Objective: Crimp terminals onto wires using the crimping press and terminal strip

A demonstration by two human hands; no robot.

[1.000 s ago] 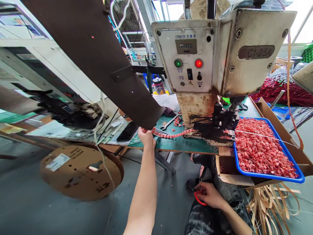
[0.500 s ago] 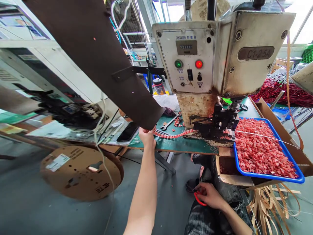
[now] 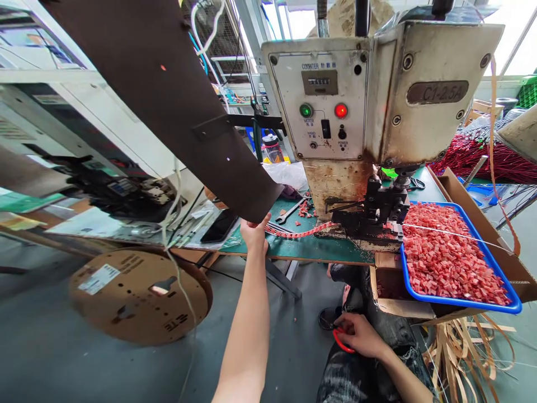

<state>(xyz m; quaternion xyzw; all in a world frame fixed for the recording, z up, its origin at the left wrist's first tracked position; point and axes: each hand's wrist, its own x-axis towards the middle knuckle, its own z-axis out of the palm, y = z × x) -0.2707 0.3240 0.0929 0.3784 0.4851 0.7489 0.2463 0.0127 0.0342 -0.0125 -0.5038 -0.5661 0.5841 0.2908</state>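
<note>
My left hand [image 3: 254, 232] reaches forward to the table's front edge, closed on the end of a red segmented strip [image 3: 300, 231]. Its fingertips are partly hidden under the lower end of a wide dark chute plate [image 3: 235, 168]. From there the strip curves right into the black tooling [image 3: 371, 215] of a worn press machine [image 3: 321, 101]. Low over my lap, my right hand [image 3: 361, 336] is closed on scissors with red handles [image 3: 344, 340]; their dark blades are mostly hidden.
A blue tray [image 3: 465, 304] heaped with small red pieces [image 3: 455, 252] sits in a cardboard box [image 3: 409, 309] right of the machine. A cardboard reel [image 3: 138, 296] stands below at left. A wrench [image 3: 289, 211] and a phone [image 3: 218, 225] lie on the table.
Almost nothing differs. My left hand has shifted very slightly to the right, and the camera view has moved a little; both hands keep their grip.
</note>
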